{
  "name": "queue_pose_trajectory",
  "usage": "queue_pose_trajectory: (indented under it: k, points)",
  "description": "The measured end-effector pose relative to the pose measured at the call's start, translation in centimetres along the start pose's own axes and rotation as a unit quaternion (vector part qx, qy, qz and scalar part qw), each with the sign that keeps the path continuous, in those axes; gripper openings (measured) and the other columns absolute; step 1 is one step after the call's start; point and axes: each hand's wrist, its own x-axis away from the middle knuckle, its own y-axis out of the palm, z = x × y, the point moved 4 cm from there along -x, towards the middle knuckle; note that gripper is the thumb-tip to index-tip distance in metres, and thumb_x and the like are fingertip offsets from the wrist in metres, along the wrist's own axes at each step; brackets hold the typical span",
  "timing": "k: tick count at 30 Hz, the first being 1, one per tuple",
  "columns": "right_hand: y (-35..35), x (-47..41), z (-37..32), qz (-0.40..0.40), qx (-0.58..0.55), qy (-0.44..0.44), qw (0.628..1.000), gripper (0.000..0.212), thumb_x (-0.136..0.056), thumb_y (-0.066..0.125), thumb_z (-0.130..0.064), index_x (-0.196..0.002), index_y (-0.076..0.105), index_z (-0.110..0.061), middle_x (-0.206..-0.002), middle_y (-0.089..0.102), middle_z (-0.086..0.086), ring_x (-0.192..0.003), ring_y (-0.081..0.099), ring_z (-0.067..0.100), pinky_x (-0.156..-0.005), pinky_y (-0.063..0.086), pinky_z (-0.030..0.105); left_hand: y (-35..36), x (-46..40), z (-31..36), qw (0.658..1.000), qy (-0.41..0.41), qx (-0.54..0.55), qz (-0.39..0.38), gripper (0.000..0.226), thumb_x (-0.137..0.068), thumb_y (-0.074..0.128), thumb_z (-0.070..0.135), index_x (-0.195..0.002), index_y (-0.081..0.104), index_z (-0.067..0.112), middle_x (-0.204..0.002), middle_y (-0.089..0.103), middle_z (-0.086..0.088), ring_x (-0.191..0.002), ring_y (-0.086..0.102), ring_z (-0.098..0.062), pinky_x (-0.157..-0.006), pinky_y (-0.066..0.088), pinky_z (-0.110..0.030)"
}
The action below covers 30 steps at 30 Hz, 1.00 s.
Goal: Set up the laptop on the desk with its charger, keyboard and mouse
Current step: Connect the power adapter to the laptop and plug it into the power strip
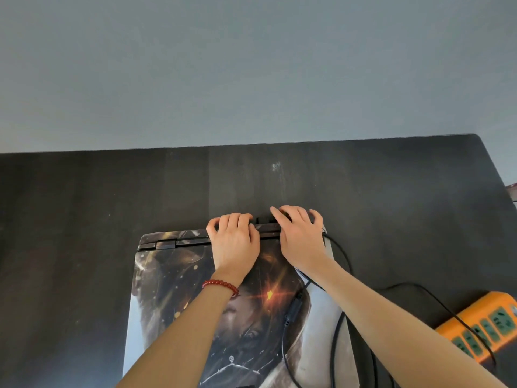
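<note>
1. The laptop (223,303) lies closed on the dark tabletop (84,219), its printed lid up and its hinge edge turned away from me. I see no keyboard or mouse in view.
2. My left hand (233,242) rests on the lid at the hinge, fingers curled over the rear edge. It seems to steady the machine rather than to grip it.
3. My right hand (300,236) reaches past the rear edge, fingers bent round something small and dark behind the hinge. I judge this to be the charger plug, but my fingers hide it, so I cannot tell whether it is seated.
4. The cable (291,317) runs from under my right wrist across the lid and loops off to the right, near the orange power strip (481,323) at the tabletop's right edge.
5. Step in hand, as I judge it: plugging the charger into a rear port.
6. To do it well, I should hold the laptop down with the left hand so that it does not slide away under the push.
7. I should line the plug up square with the port by feel, then press straight in without rocking it.
8. I should then clear the cable off the lid before opening it, so that the slack does not drag on the plug.
</note>
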Motion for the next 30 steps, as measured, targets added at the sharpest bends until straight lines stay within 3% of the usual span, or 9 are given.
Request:
queue_pose_trajectory:
  k: [3,8,10,13,18,23,27,30]
  points:
    - [-1.4,3.6,0.8,0.067,0.002,0.067,0.995,0.052,-0.083,0.055,-0.013,-0.134,0.044,-0.016,-0.139,0.046,0.012,-0.132,0.039,0.026,-0.108,0.019,0.059,-0.5,1.8,0.0,0.999,0.03,-0.03,-0.017,0.03,-0.085,0.057,0.025,-0.112,0.063,0.013,-0.115,0.066,-0.007,-0.111,0.058,-0.027,-0.105,0.028,-0.056]
    - [-1.5,12.2,2.7,-0.011,-0.03,0.207,0.978,0.072,-0.089,0.046,-0.043,-0.147,0.01,-0.018,-0.155,0.012,0.01,-0.144,0.006,0.025,-0.115,0.006,0.05,-1.3,8.8,-0.9,0.989,0.052,-0.095,-0.104,0.058,-0.084,0.036,0.055,-0.136,0.04,0.029,-0.149,0.033,-0.009,-0.14,0.023,-0.03,-0.109,0.001,-0.058]
    - [-0.6,14.3,2.7,-0.054,-0.025,0.21,0.976,0.077,-0.09,0.042,-0.05,-0.147,0.002,-0.018,-0.157,0.005,0.009,-0.144,0.005,0.026,-0.116,0.006,0.047,-1.1,10.5,-1.4,0.986,0.042,-0.104,-0.127,0.064,-0.083,0.032,0.064,-0.14,0.031,0.034,-0.153,0.023,-0.007,-0.143,0.012,-0.03,-0.109,-0.006,-0.059]
    - [0.6,15.7,2.3,-0.114,-0.012,0.173,0.978,0.081,-0.089,0.04,-0.054,-0.146,-0.005,-0.02,-0.157,-0.004,0.01,-0.141,0.018,0.03,-0.115,0.012,0.044,-0.9,12.4,-1.6,0.981,0.03,-0.111,-0.155,0.07,-0.082,0.027,0.069,-0.143,0.017,0.037,-0.157,0.01,-0.005,-0.144,-0.002,-0.03,-0.107,-0.011,-0.06]
    - [0.3,15.7,2.4,-0.152,-0.008,0.161,0.975,0.076,-0.091,0.041,-0.05,-0.146,-0.003,-0.022,-0.157,-0.008,0.01,-0.14,0.019,0.032,-0.114,0.011,0.048,-0.9,13.2,-1.3,0.97,0.011,-0.127,-0.206,0.071,-0.083,0.014,0.07,-0.144,-0.002,0.038,-0.157,-0.008,-0.003,-0.143,-0.014,-0.03,-0.109,-0.005,-0.063]
    - [-0.1,19.3,0.4,-0.136,0.056,0.127,0.981,0.067,-0.094,0.039,-0.039,-0.147,0.0,-0.022,-0.157,-0.001,0.008,-0.143,0.004,0.031,-0.113,0.005,0.055,-2.3,14.3,-0.1,0.972,0.01,-0.079,-0.22,0.059,-0.093,0.033,0.05,-0.145,0.013,0.03,-0.157,0.0,-0.006,-0.143,-0.008,-0.031,-0.111,-0.001,-0.061]
    - [-1.4,26.2,-1.2,-0.059,0.093,0.03,0.994,0.057,-0.081,0.065,-0.03,-0.133,0.046,-0.016,-0.141,0.045,0.012,-0.133,0.038,0.03,-0.105,0.025,0.061,-3.5,20.6,1.9,0.967,0.118,-0.01,-0.225,0.049,-0.089,0.048,0.04,-0.134,0.044,0.021,-0.151,0.028,-0.01,-0.142,0.014,-0.03,-0.114,0.005,-0.055]
    - [-1.6,30.3,0.1,-0.068,0.092,0.011,0.993,0.054,-0.08,0.066,-0.034,-0.128,0.052,-0.017,-0.137,0.051,0.01,-0.131,0.043,0.028,-0.106,0.024,0.057,-4.0,25.5,3.1,0.948,0.236,-0.017,-0.212,0.055,-0.074,0.065,0.048,-0.118,0.059,0.017,-0.13,0.054,-0.011,-0.124,0.047,-0.032,-0.107,0.028,-0.054]
